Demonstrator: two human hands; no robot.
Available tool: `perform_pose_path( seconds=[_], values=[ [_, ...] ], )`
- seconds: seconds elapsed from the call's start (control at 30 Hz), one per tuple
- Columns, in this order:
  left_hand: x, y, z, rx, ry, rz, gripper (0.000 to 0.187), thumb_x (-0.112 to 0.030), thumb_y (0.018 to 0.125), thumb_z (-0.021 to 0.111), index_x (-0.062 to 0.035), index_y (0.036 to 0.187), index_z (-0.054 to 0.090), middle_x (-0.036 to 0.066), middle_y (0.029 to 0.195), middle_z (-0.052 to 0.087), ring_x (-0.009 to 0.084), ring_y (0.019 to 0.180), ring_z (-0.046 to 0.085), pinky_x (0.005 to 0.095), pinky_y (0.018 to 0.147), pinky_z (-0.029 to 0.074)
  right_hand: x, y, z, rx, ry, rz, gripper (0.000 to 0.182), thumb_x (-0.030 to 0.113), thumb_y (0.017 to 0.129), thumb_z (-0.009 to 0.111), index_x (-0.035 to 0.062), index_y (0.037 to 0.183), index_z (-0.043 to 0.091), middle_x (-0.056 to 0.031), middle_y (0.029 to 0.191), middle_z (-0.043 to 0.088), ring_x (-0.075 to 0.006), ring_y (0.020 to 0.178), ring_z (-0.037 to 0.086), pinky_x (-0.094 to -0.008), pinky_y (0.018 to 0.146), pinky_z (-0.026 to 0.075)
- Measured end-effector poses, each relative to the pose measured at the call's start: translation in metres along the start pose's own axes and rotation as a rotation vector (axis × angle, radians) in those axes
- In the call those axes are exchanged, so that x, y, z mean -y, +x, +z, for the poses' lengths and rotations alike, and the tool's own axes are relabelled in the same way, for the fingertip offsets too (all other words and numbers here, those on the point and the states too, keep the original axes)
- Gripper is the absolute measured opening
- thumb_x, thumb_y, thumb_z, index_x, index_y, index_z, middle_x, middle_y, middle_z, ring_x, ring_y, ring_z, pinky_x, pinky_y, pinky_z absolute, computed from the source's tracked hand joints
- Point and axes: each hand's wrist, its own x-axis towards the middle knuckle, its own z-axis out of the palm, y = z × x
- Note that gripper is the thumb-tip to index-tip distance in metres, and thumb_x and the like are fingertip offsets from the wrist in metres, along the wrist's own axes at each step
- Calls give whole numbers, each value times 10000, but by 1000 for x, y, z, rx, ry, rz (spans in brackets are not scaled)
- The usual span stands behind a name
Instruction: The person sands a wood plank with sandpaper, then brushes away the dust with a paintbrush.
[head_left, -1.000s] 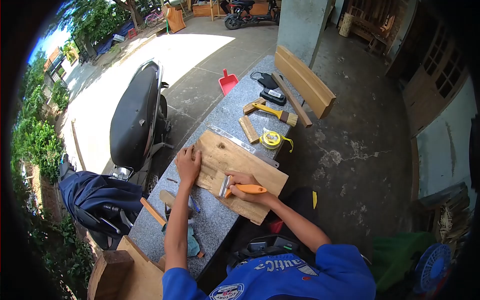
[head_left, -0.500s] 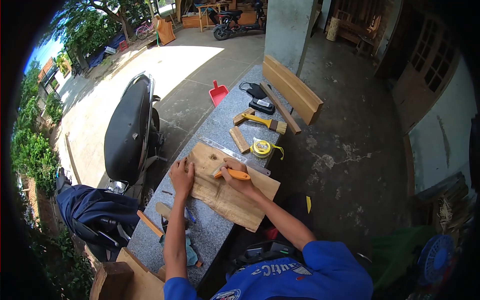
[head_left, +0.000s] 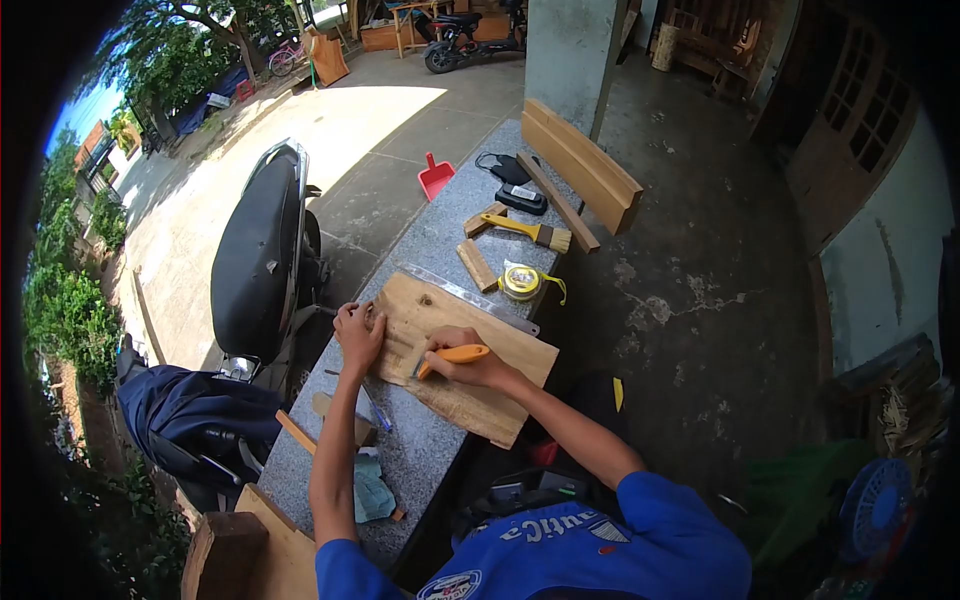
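Note:
A rough wooden board [head_left: 460,330] with a dark knot and a wavy near edge lies flat on the stone bench. My left hand [head_left: 358,335] grips it at the left end, fingers curled at the edge. In my right hand [head_left: 468,362] is a brush with an orange handle [head_left: 460,354], its head angled down onto the board near the wavy edge; the fingers partly hide the head. Along the far side of the board runs a clear ruler [head_left: 470,298]. Just beyond sits a yellow tape measure [head_left: 520,282], close to a small wood block [head_left: 477,265].
Farther along the granite bench [head_left: 425,235] lie a yellow-handled paintbrush [head_left: 525,231], a black case [head_left: 522,199] and long timber pieces [head_left: 580,165]. A pen [head_left: 378,412] and a teal cloth [head_left: 372,490] are beside my left forearm. A motorbike [head_left: 258,255] stands left of the bench.
My right hand has drawn the brush toward me and slightly left, from near the knot to the wavy edge. My left hand has shifted to the board's corner, and the view has tilted slightly.

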Motion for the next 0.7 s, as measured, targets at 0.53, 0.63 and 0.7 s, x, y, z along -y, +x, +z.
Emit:
perform_pose_path(
  seconds=[0.53,0.63,0.7],
  values=[
    [-92,-15,-70,734,-505,182,474,-113,731,627,-12,1179,510,118,997,611,189,935,581,307,788,451,-45,4,-22,-336,416,151,435,243,816,550,18,1173,444,-108,1114,459,-176,856,551,-313,775,449],
    [-66,1,-57,665,-432,255,438,-124,738,627,-19,1154,539,121,988,611,186,912,584,298,793,449,-45,-7,-13,-278,131,145,337,214,821,567,15,1086,505,-132,1035,489,-203,801,565,-316,730,463],
    [-33,25,-57,561,-313,177,393,-128,745,616,-15,1118,565,148,983,615,188,877,601,300,756,463,-41,-12,-11,-159,-39,82,286,183,818,574,12,1043,527,-139,1005,496,-210,788,565,-314,709,465]
  ],
)
